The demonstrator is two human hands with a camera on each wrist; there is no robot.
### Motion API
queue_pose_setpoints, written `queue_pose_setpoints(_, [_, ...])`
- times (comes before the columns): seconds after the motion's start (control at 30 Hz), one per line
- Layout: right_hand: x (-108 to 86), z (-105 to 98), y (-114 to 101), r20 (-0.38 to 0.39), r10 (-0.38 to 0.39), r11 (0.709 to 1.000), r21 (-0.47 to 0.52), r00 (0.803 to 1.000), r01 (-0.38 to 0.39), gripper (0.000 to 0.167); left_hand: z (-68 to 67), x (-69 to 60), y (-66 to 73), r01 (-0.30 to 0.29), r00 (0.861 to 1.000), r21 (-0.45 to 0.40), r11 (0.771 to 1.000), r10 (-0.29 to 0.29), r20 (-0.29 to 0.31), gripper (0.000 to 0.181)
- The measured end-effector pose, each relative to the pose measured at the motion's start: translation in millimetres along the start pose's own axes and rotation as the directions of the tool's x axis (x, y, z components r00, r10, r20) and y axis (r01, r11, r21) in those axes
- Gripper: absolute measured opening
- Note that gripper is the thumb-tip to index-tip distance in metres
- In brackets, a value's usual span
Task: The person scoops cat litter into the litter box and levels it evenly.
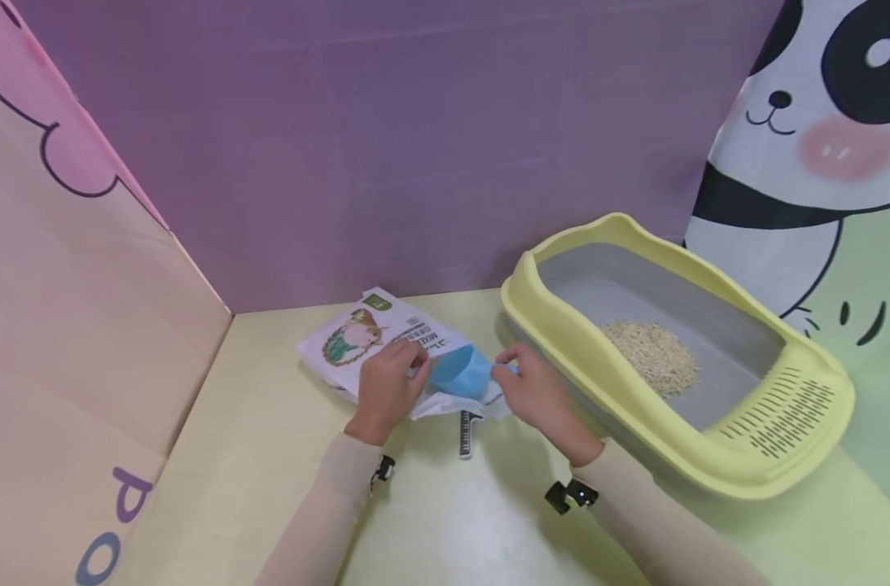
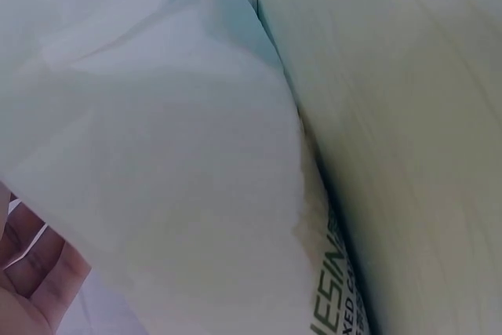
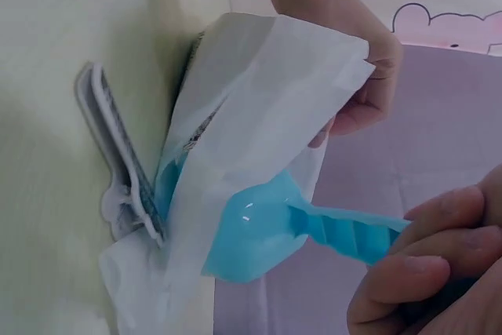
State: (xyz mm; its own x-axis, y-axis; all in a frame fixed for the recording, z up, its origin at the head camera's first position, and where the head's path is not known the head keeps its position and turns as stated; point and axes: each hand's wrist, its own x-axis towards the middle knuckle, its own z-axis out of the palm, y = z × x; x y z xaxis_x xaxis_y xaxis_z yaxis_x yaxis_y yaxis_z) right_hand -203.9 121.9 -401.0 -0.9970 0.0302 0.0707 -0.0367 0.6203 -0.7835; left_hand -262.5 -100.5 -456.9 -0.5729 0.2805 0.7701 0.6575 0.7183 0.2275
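A white printed bag (image 1: 386, 325) lies on the table, its mouth toward me. My left hand (image 1: 389, 378) pinches the edge of the bag's mouth; in the right wrist view the left hand (image 3: 369, 76) is behind the raised white flap. My right hand (image 1: 536, 391) grips the handle of a blue scoop (image 1: 466, 373). The scoop's bowl (image 3: 259, 229) is at the bag's mouth, partly behind the white film in the head view. A sealing clip (image 3: 118, 147) lies on the table right by the bag's opening. In the left wrist view the bag (image 2: 180, 154) hides most of the work.
To the right stands a litter tray with a yellow rim (image 1: 774, 480) and grey inside, with a heap of pale pellets (image 1: 653, 354) in it. A purple wall (image 1: 415, 163) closes the back, and a pale printed panel (image 1: 71, 325) the left side.
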Motion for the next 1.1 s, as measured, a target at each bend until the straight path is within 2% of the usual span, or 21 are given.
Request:
queue_pose_setpoints(0.2, [4.0,-1.7,-5.4,0.004,0.002,0.998,0.063,1.000,-0.002,0.023,-0.2,-0.3,-0.3,-0.004,1.000,0.009,1.000,0.004,0.007,0.011])
queue_pose_setpoints(0.33, [6.1,-3.1,-7.7,0.026,-0.019,0.994,0.107,0.999,0.017,0.027,-0.2,0.2,0.1,-0.010,1.000,0.010,1.000,0.010,0.005,0.011])
queue_pose_setpoints(0.47, [11.1,-0.8,-7.2,0.045,0.001,0.989,0.146,0.999,-0.008,0.033,-1.2,0.5,0.5,-0.015,1.000,0.007,1.000,0.015,0.001,0.011])
queue_pose_setpoints(0.63, [18.4,7.3,-2.2,0.051,0.067,0.975,0.208,0.996,-0.076,0.035,-1.3,-0.3,0.3,0.000,1.000,0.008,1.000,0.000,0.013,0.011])
queue_pose_setpoints(0.77, [21.5,17.0,-0.3,0.026,0.092,0.966,0.241,0.995,-0.096,0.032,-1.2,-0.5,-0.5,0.009,1.000,0.010,1.000,-0.009,0.018,0.009])
queue_pose_setpoints(0.9, [23.0,27.2,3.6,0.035,0.123,0.960,0.249,0.992,-0.127,0.029,-1.2,-0.3,-2.0,-0.003,1.000,0.010,1.000,0.003,0.001,0.010])
queue_pose_setpoints(1.1, [21.9,38.5,13.6,0.077,0.121,0.944,0.300,0.990,-0.138,0.026,-1.8,0.2,-3.3,-0.012,1.000,0.009,1.000,0.013,-0.008,0.010])
